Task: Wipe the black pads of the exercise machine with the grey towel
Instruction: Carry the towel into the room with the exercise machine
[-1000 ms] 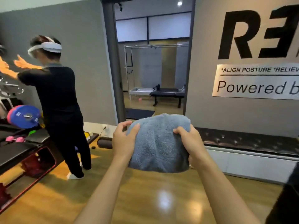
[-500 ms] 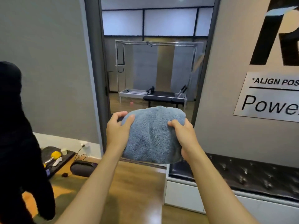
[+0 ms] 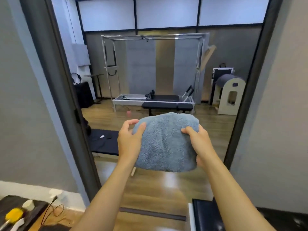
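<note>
Towel: we hold the folded grey towel (image 3: 166, 144) up before us, in line with the doorway (image 3: 66, 97). Its far face is hidden from us.
Left hand: our left hand (image 3: 129, 140) grips the towel's left edge, thumb on the near face and fingers curled over the top corner.
Right hand: our right hand (image 3: 199, 142) grips the right edge, thumb pressed into the near face. The other fingers go behind the cloth and are mostly hidden.
Machine: the machine (image 3: 153, 67) stands far off through the doorway, well apart from the towel.
Pads: its black pads (image 3: 166, 98) are small at this range, so we cannot make out their surface.
Barrel: the barrel (image 3: 230, 95) stands far right, partly cut by the door frame.
Bench: the black bench (image 3: 205, 215) is near right, cut off by the edge and our forearm.
Near left: a yellow thing (image 3: 15, 213) lies on a dark mat (image 3: 11, 201) with a cable (image 3: 54, 198) beside it. We cannot tell what it is.
</note>
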Demonstrator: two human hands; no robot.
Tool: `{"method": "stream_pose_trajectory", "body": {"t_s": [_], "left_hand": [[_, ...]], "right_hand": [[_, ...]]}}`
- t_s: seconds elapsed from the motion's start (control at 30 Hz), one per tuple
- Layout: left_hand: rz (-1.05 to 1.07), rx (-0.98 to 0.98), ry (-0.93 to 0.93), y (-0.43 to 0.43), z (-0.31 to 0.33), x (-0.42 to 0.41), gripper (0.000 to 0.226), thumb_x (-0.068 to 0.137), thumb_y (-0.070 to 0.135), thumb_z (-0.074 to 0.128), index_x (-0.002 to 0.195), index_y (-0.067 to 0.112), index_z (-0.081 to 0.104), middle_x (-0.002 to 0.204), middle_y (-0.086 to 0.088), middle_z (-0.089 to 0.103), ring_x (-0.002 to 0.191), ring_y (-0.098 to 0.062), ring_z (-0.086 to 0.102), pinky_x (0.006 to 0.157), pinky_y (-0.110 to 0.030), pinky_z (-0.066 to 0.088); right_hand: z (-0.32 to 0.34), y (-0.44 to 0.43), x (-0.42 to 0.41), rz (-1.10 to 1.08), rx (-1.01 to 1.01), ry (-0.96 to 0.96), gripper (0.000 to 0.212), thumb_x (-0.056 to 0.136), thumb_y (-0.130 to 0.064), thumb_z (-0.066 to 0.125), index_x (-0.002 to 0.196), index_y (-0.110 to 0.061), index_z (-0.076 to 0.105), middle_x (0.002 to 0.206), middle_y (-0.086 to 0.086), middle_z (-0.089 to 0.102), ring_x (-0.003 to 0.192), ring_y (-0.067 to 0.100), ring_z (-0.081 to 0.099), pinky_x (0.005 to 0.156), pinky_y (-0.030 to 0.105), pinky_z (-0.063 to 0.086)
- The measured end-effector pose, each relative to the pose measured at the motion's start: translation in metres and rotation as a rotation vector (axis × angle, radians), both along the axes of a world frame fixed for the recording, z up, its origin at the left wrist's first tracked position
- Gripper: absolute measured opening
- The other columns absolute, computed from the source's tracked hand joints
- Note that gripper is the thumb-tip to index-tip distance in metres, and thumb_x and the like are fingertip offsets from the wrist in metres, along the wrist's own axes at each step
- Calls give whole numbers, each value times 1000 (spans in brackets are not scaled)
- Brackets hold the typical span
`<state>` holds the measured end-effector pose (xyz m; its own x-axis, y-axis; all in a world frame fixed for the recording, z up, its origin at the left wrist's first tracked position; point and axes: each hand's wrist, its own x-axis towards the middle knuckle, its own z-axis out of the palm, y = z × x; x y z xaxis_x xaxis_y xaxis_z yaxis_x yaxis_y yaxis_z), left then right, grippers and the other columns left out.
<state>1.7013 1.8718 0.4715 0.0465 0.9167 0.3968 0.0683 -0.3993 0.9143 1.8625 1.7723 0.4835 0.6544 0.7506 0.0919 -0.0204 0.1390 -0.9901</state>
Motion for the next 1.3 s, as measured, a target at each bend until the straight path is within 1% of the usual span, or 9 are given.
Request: {"method": "stream_pose_trajectory", "body": {"t_s": [0.13,0.27,0.47,0.63,0.83,0.97,1.1,1.17,1.3], "left_hand": [[-25,-25,38,140,-1,56,18,87,34,66,103,29,60,108,12,63,99,-15,60,80,-33,47],[-67,-24,6,282,-22,122,20,87,32,66,105,25,61,109,9,63,99,-15,61,73,-28,46],[-209,-123,4,470,-39,240,24,87,38,64,108,27,59,106,9,64,96,-12,63,76,-35,54],[-276,-126,14,607,-49,351,19,88,33,65,105,26,60,101,16,63,95,-6,62,78,-28,51],[-201,-134,-6,783,-71,482,21,88,28,65,107,20,61,98,12,65,87,-2,63,67,-19,47],[-138,-167,21,896,-71,555,22,89,28,64,109,19,61,98,8,67,86,-4,64,60,-10,47],[-55,-193,46,1020,-75,608,22,85,34,67,104,23,61,101,5,68,90,-14,64,77,-31,52],[-27,-186,43,1083,-81,636,23,85,31,67,105,20,62,99,9,66,89,-12,62,77,-29,48],[-8,-193,31,1208,-99,698,22,87,26,68,105,13,64,96,7,63,86,-10,58,67,-14,41]], "right_hand": [[0,139,58,-5,-14,8,19,84,-13,61,103,-19,64,96,1,71,84,18,66,63,30,48],[-19,275,119,-32,-30,-9,21,84,-16,61,104,-19,64,97,0,72,87,18,67,65,31,50],[-35,450,224,-142,-88,43,23,82,-17,62,105,-18,62,104,3,70,95,22,66,83,42,54],[-45,581,328,-210,-100,49,23,82,-18,62,105,-19,62,104,0,70,96,20,65,76,36,52],[-68,770,468,-174,-126,28,25,82,-16,63,107,-18,64,102,2,71,94,21,66,81,39,53],[-66,896,545,-107,-135,39,23,82,-14,62,105,-18,65,97,-1,72,86,17,66,68,30,50],[-65,1021,605,-37,-150,21,21,83,-13,62,103,-19,64,94,-2,71,81,14,64,64,28,46],[-74,1086,635,-11,-163,-5,21,82,-17,64,102,-21,63,97,-1,72,86,16,66,68,31,49],[-89,1215,691,4,-209,-64,31,72,-33,72,101,-28,62,102,-5,71,95,18,67,87,45,55]]}}
